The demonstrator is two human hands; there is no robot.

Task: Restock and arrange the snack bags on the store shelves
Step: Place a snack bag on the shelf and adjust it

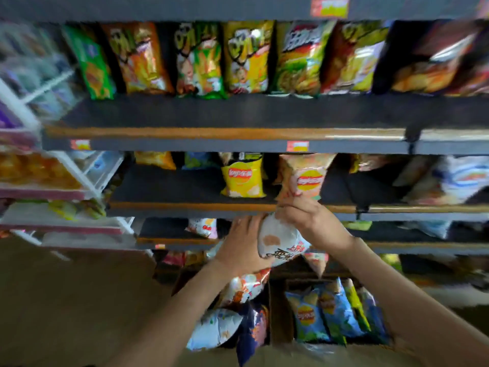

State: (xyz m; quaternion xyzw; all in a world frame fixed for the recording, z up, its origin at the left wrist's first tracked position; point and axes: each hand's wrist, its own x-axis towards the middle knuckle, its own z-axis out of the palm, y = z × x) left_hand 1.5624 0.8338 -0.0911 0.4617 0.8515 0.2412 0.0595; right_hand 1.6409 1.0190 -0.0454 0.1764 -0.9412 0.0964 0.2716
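- Left hand point(242, 245), lower centre of frame: fingers curled round the side of a white bag point(280, 238), held just below the lip of the middle shelf point(185, 189).
- Yellow bag point(242, 178), centre: upright on that shelf, open board to its left.
- Right hand point(297, 211), just right of centre: fingers pinched the bottom edge of a peach bag point(307, 176), which stood just beside the yellow one without touching it.
- Judgement: the step in hand was seating the peach bag. It would go best with the base set flat, the logo facing out and the front level with the yellow bag before letting go. The white bag should be held loosely so it isn't crushed.
- Counts: upper shelf point(238, 112), six bags legible, with more at far right too blurred to count; middle shelf front, two; in hand, one white; box point(276, 321), lower right, at least two blue bags point(330, 311).
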